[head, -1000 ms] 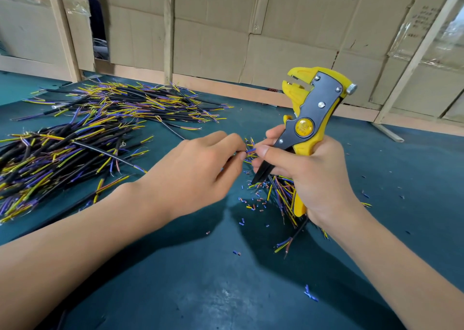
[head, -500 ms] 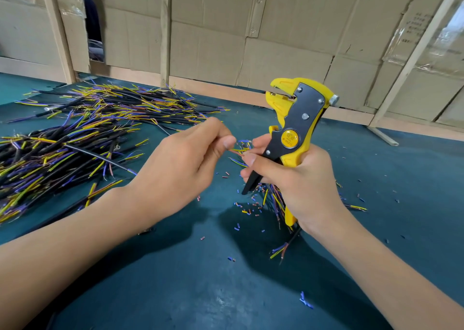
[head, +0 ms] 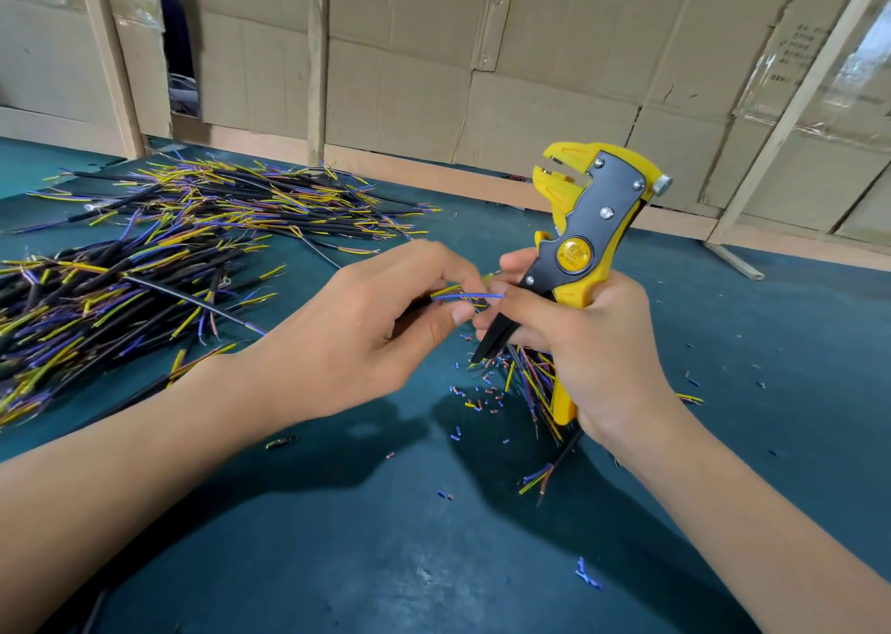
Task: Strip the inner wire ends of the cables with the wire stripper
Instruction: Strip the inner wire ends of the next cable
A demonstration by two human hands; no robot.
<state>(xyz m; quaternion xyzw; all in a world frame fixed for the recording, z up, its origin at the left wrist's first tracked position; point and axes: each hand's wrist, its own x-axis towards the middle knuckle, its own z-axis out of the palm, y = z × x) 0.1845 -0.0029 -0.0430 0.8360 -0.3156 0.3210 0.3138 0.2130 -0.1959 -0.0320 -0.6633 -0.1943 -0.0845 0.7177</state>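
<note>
Left hand point(head: 381, 325) pinches blue inner wire point(head: 465, 297). Right hand point(head: 586, 344) grips yellow wire stripper point(head: 586, 228) upright, forefinger touching wire. Stripper badge lettering illegible.

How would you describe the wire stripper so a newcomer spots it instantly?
Look to the right of the teal table, where the right hand is raised. It grips the wire stripper, standing upright. It is the only bulky yellow-and-grey tool there; everything nearby is thin cable.
</note>
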